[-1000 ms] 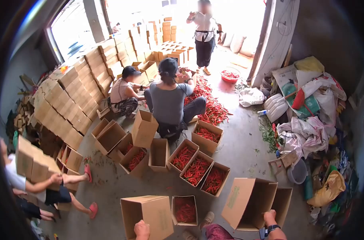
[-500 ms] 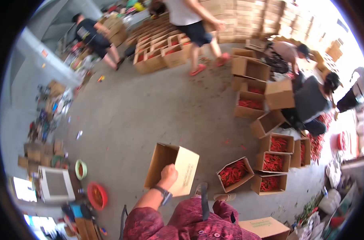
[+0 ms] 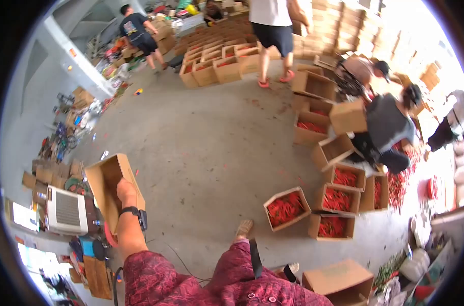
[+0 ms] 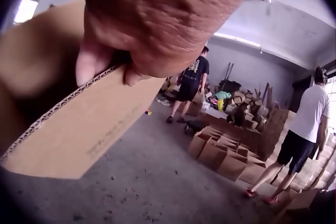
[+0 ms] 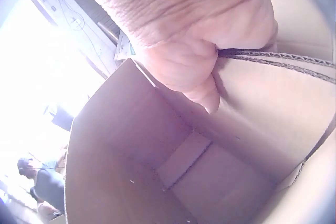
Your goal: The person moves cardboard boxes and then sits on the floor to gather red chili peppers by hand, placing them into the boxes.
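My left hand [image 3: 126,191] grips the rim of an empty-looking cardboard box [image 3: 103,189], held off to the left in the head view. Up close in the left wrist view, the left hand [image 4: 152,22] pinches the corrugated edge of the box wall [image 4: 94,129], thumb and fingers on opposite sides. The right wrist view has my right hand [image 5: 194,24] pinching adjoining walls of cardboard boxes, one empty inside [image 5: 226,187]. In the head view the right hand is out of sight; a cardboard box [image 3: 339,275] shows at the lower right.
A box of red chilies [image 3: 287,209] stands ahead of my feet, with several more filled boxes [image 3: 340,199] to its right. Crouching people [image 3: 390,120] work beside a chili pile. Box rows [image 3: 206,74] and a standing person [image 3: 273,35] are farther back.
The view has swung leftward from the doorway. My left hand has carried its box left, away from the chili box near my feet. The person in the white shirt now stands facing away.
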Tool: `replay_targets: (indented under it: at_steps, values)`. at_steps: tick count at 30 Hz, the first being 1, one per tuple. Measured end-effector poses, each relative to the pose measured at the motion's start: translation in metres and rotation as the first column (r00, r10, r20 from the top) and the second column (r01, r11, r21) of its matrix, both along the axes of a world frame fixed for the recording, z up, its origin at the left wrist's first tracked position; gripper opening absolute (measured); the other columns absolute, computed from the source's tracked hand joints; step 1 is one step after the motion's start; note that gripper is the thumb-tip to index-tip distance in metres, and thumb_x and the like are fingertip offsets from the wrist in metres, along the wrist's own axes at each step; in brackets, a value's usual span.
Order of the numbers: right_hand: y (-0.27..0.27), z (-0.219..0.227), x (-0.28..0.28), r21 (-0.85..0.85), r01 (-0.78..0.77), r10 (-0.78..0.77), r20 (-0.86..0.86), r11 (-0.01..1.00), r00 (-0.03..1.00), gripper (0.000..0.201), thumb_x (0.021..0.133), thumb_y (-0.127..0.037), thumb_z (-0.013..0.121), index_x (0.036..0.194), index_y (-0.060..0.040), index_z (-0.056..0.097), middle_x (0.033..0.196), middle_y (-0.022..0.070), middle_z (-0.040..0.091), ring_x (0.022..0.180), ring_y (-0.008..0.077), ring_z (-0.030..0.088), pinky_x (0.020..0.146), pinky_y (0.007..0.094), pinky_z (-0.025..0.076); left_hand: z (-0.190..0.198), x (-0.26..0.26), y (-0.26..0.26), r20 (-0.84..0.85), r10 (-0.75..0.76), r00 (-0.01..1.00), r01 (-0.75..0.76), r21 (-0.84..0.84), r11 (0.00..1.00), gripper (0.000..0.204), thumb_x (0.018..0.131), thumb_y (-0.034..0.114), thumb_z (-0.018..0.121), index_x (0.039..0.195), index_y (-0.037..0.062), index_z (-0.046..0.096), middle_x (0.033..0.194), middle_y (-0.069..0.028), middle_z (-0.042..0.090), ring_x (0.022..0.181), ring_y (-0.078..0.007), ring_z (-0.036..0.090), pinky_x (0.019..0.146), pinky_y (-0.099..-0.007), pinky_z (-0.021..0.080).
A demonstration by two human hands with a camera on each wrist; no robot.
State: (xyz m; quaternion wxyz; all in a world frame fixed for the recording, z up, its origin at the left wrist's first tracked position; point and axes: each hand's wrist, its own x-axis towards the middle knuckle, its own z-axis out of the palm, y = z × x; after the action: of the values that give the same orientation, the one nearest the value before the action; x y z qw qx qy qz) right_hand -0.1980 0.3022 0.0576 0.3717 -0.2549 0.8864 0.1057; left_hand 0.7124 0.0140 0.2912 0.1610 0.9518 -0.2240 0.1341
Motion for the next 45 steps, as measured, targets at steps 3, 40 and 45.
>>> replay_targets:
  at_steps: [3, 40, 45]
  values:
    - [0.053, -0.03, -0.071, -0.026, -0.448, 0.432, -0.228, 0.893, 0.873, 0.034, 0.084, -0.041, 0.053, 0.081, -0.011, 0.069, 0.073, 0.0107, 0.066, 0.067, 0.0274, 0.063, 0.059, 0.0397, 0.049, -0.025, -0.079, 0.031, 0.047, -0.311, 0.949, 0.299, 0.176, 0.938, 0.018, 0.078, 0.01, 0.049, 0.079, -0.0015, 0.062, 0.081, -0.024, 0.063, 0.081, -0.039, 0.062, 0.069, -0.0463, 0.05]
    - [-0.039, 0.046, -0.481, -0.612, 0.356, -0.487, -0.055, 0.706, 0.871, 0.02, 0.063, -0.017, 0.071, 0.071, 0.0, 0.065, 0.08, 0.0228, 0.063, 0.082, 0.0369, 0.063, 0.072, 0.0395, 0.05, -0.123, -1.113, -0.008, -0.611, -0.733, -0.299, 0.892, -0.452, 0.013, 0.016, 0.071, 0.011, 0.055, 0.074, -0.0051, 0.056, 0.072, -0.0266, 0.06, 0.069, -0.0391, 0.062, 0.064, -0.0419, 0.049]
    - [-0.119, 0.065, -0.566, -0.551, 0.208, -0.404, -0.26, 0.808, 0.877, 0.02, 0.069, -0.017, 0.062, 0.08, -0.0005, 0.066, 0.086, 0.0231, 0.063, 0.085, 0.0381, 0.062, 0.076, 0.0413, 0.05, -0.164, -1.207, -0.059, -0.682, -0.678, -0.275, 0.878, -0.466, 0.113, 0.017, 0.07, 0.011, 0.056, 0.075, -0.0049, 0.056, 0.074, -0.0272, 0.06, 0.074, -0.0395, 0.062, 0.067, -0.0414, 0.05]
